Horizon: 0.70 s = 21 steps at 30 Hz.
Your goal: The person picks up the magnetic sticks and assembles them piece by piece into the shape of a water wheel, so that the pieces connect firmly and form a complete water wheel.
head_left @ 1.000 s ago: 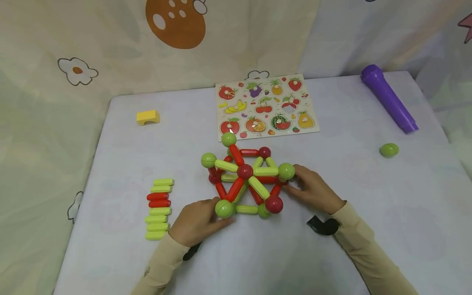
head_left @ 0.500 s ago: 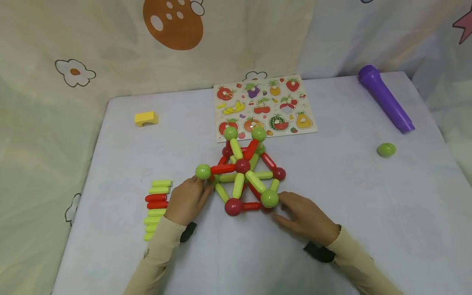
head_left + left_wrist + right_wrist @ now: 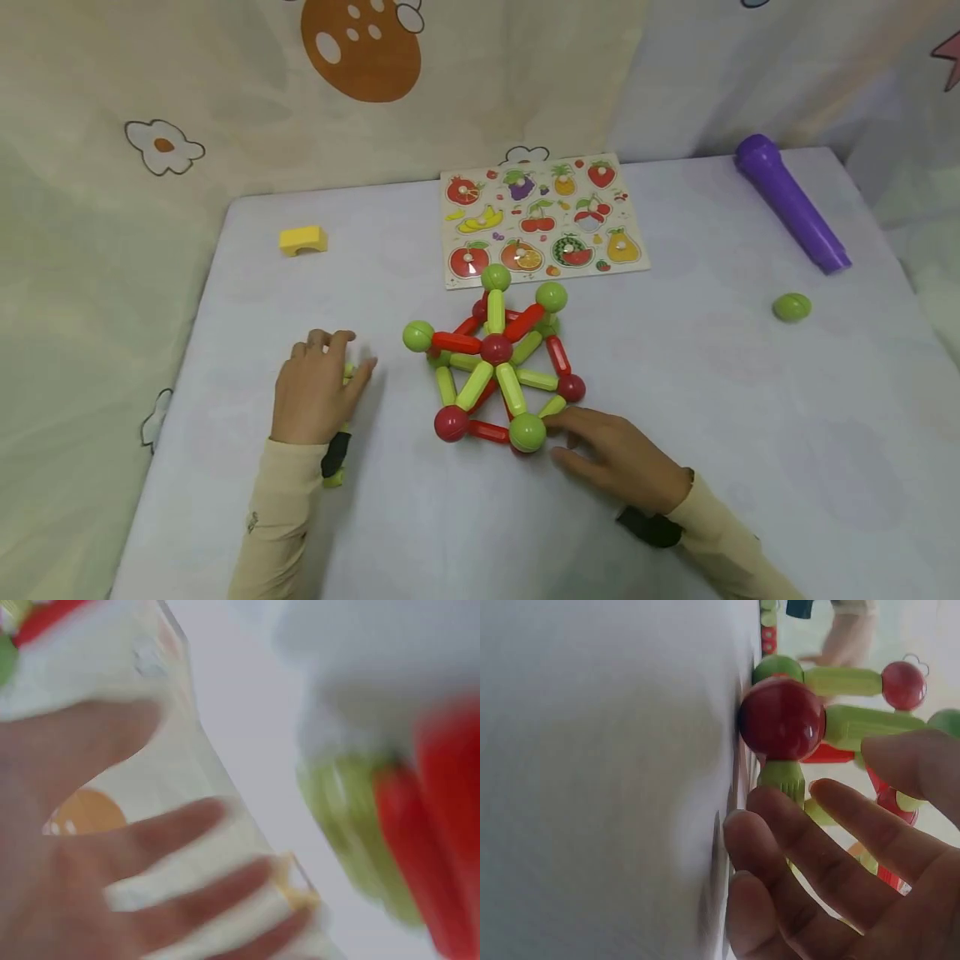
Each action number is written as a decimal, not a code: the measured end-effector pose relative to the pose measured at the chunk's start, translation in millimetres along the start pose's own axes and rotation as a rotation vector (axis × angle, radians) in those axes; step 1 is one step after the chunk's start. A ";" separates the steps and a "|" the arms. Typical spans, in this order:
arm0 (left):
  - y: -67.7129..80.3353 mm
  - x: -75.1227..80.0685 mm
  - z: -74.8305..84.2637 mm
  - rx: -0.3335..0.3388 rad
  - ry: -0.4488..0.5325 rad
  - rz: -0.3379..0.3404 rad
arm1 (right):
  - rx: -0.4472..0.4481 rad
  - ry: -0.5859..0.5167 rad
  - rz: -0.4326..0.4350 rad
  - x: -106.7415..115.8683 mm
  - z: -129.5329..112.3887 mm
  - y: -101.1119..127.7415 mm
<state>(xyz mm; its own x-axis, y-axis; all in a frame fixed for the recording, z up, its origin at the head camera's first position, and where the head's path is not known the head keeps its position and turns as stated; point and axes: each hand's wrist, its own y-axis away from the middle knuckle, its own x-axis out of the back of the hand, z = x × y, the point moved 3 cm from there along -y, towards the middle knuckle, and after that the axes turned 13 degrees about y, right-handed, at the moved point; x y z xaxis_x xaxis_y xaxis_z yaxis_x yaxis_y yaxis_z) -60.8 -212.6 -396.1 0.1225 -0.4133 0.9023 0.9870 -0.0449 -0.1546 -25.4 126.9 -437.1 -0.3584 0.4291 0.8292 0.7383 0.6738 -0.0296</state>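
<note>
A structure of red and green magnetic rods and balls stands mid-table, with a red ball (image 3: 497, 349) at its top centre. My right hand (image 3: 618, 462) is at its near right corner, fingertips beside a green ball (image 3: 528, 432). In the right wrist view, those loosely bent fingers (image 3: 832, 855) reach a green rod (image 3: 782, 778) below a red ball (image 3: 782, 720). My left hand (image 3: 307, 396) hovers over the row of loose rods (image 3: 333, 477), hiding most of them. The left wrist view shows its spread fingers (image 3: 172, 832), holding nothing, near blurred red rods (image 3: 420, 862).
Behind the structure lies a fruit peg puzzle board (image 3: 543, 218). A yellow arch block (image 3: 303, 240) sits at the back left. At the right are a purple toy microphone (image 3: 793, 204) and a loose green ball (image 3: 792, 307). A patterned cloth (image 3: 247, 100) hangs behind the table.
The structure has been turned on the table. My left hand has left it and moved left over the rods. My right hand has shifted nearer along the structure and stays beside it.
</note>
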 end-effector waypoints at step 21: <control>6.5 33.9 62.6 -0.256 0.799 -0.093 | 0.084 -0.031 0.432 61.7 -14.4 -2.2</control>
<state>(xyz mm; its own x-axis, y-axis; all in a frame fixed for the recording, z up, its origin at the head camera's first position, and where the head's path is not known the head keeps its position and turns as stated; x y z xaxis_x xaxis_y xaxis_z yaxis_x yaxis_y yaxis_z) -43.7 -169.9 -341.3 -0.1633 -0.9126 0.3749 0.9236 -0.2751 -0.2672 -41.0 143.3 -377.9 -0.0449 0.6990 0.7137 0.7754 0.4748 -0.4163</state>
